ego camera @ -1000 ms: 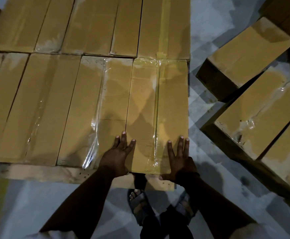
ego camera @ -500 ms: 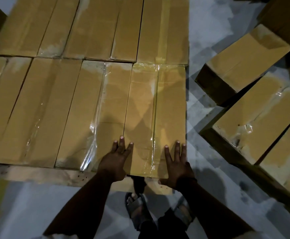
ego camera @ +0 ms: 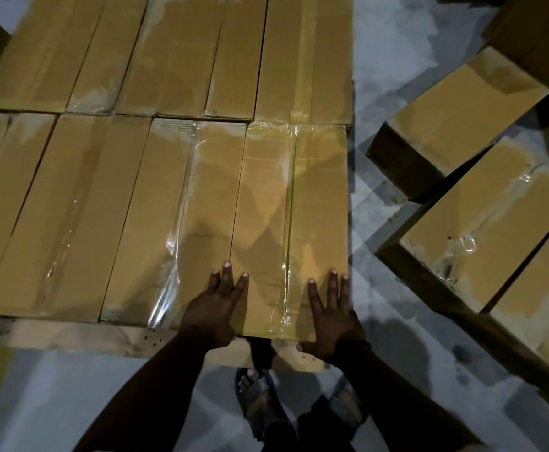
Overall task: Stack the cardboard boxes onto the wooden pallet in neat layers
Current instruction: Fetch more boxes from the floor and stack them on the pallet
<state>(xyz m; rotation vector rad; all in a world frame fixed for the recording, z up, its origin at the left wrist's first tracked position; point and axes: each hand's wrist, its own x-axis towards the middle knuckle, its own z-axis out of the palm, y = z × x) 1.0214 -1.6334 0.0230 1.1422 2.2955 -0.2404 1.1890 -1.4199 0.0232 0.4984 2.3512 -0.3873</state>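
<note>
Long tan tape-sealed cardboard box [ego camera: 292, 207] lies at the right front corner of the pale wooden pallet [ego camera: 71, 334]. Left hand [ego camera: 214, 311] and right hand [ego camera: 330, 318] lie flat on its near end, fingers straight. Push evenly with both palms, likely until it sits flush with the row.

I can read no text, label, brand or number anywhere in my feed. The only print is a faint band of dark marks at the far end of one cardboard box [ego camera: 168, 223], around eleven o'clock from centre, too blurred to make out.
</note>
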